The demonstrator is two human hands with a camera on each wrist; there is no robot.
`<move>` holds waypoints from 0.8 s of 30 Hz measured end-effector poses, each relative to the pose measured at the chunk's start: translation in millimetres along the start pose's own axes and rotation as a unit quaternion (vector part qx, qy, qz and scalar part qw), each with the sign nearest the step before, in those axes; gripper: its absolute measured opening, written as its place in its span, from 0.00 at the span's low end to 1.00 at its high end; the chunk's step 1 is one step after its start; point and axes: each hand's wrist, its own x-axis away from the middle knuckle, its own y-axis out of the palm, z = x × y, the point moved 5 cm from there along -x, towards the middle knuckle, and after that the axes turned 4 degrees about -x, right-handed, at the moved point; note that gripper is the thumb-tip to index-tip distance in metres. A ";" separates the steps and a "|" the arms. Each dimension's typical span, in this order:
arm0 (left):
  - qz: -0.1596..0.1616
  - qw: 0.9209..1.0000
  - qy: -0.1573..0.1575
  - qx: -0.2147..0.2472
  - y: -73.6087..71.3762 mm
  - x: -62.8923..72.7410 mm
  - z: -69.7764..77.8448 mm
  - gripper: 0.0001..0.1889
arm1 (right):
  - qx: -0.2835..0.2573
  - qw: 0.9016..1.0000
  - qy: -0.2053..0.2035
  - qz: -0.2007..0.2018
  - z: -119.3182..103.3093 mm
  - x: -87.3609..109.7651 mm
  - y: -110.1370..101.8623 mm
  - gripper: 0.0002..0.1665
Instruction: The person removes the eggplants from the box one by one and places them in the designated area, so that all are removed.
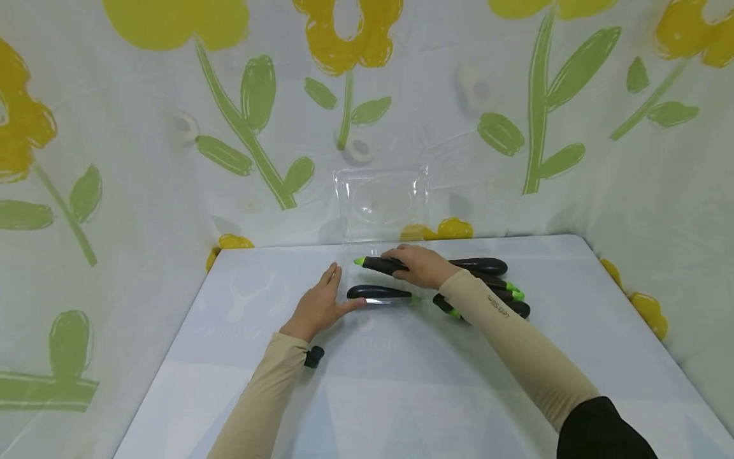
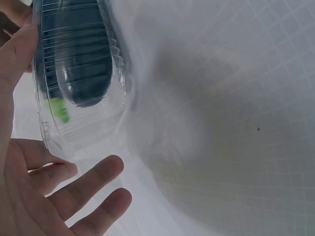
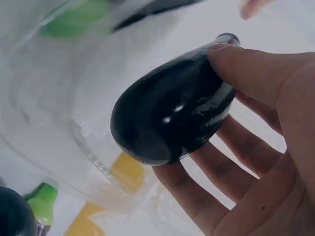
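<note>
My right hand (image 1: 421,264) grips a dark eggplant (image 3: 167,105) above the clear plastic box (image 1: 344,296); in the head view its bright green end points left. Another eggplant (image 1: 375,292) lies inside the box along the near side, green end to the right. At the box's near left corner is my left hand (image 1: 321,306). Its thumb lies along the near rim, and the other fingers stretch out against the left side. Through the ribbed wall in the left wrist view, the boxed eggplant (image 2: 83,59) shows dark.
Several more eggplants (image 1: 482,266) lie in a pile right of the box, partly hidden by my right forearm. The box's clear lid (image 1: 383,204) stands raised at the back, in front of a flowered cloth wall (image 1: 424,115). White table surface (image 1: 401,395) stretches toward me.
</note>
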 end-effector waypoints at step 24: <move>0.011 1.000 0.010 0.001 2.4 2.2 -2.2 0.59 | -0.038 0.980 0.060 0.187 16.4 93.4 -51.9 0.32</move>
